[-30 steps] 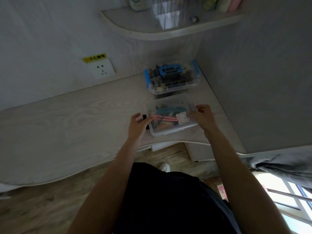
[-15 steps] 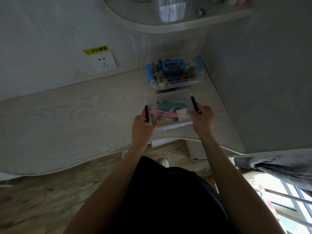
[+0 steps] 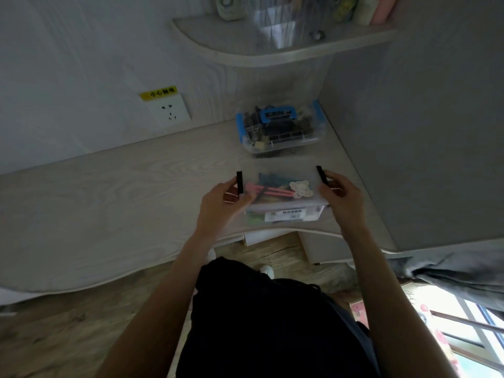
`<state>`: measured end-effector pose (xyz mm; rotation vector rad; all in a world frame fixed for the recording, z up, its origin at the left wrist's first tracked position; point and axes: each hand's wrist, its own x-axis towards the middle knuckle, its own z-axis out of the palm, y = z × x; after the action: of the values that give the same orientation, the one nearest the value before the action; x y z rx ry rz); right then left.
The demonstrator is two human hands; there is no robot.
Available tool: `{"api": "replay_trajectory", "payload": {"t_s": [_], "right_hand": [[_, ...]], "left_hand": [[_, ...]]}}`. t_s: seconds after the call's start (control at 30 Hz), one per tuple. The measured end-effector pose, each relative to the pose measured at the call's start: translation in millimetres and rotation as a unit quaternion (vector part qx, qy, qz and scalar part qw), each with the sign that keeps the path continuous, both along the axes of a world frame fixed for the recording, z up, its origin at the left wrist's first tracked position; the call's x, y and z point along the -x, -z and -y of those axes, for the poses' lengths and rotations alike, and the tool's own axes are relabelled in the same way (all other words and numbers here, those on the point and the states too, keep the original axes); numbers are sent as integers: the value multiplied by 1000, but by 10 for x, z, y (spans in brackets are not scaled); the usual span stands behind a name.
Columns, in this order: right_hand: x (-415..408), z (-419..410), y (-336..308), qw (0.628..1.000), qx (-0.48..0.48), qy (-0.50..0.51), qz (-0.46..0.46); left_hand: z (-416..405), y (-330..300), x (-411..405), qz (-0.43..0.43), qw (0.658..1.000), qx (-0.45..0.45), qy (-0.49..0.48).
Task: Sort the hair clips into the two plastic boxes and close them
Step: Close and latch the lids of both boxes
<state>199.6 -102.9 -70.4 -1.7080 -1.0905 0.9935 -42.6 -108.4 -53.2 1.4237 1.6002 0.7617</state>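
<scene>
Clear plastic box, white-labelled with unreadable print, is what I'm gripping: left hand and right hand curling around its black latches, nearer me than the blue-latched box on the pale wood desk.

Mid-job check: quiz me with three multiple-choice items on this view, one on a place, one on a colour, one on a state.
1. Where does the blue-latched box sit?
A. In the desk's back corner
B. On the shelf
C. On the floor

2. What colour are the near box side latches?
A. Blue
B. Black
C. Yellow

3. How are those latches standing?
A. Missing
B. Snapped down
C. Flipped up

Answers:
1 A: it sits against the walls beyond the near box.
2 B: both latches show black beside the left hand and right hand.
3 C: both stick up above the lid.
</scene>
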Motion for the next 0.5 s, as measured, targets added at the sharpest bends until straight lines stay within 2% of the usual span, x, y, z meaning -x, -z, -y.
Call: {"api": "replay_trajectory", "payload": {"t_s": [0.13, 0.2, 0.33, 0.4, 0.5], "right_hand": [[-102, 23, -374, 990, -70, 22, -124], [-92, -55, -531, 983, -105, 12, -150], [-35, -399, -700, 980, -151, -39, -121], [5, -618, -687, 982, -153, -86, -74], [68, -939, -600, 988, -135, -64, -41]], "left_hand": [[-95, -421, -58, 88, 995, -52, 15], [-199, -546, -115, 124, 988, -87, 13], [-500, -522, -234, 184, 976, -114, -28], [-684, -434, -243, 178, 977, -110, -50], [-906, -337, -230, 145, 982, -111, -42]]}}
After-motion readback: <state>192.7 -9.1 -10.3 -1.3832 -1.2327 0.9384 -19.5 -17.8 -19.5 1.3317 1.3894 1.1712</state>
